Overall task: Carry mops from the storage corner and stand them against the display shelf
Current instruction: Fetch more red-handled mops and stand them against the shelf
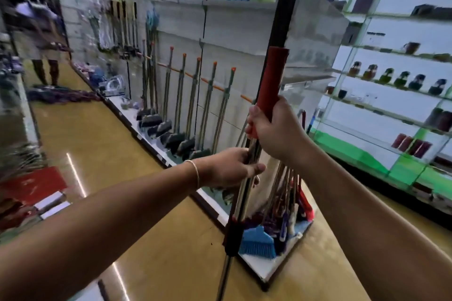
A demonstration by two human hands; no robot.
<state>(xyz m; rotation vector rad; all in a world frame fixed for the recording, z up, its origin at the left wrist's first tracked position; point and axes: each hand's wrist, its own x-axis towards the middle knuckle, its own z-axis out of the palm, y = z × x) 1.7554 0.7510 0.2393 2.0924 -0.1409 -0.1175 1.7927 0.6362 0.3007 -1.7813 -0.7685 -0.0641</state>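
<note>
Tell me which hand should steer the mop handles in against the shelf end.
Right, probably. The right hand grips the red handle sleeve high up, nearer the shelf end panel, so it can tip the tops over. The left hand holds the metal shafts lower and suits steadying.

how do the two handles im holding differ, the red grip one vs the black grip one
The red foam-grip handle ends lower, and the right hand wraps its grip directly. The black foam-grip handle stands taller behind it, its grip untouched. The left hand holds the metal shafts below. Both lean alike, bundled together.
</note>
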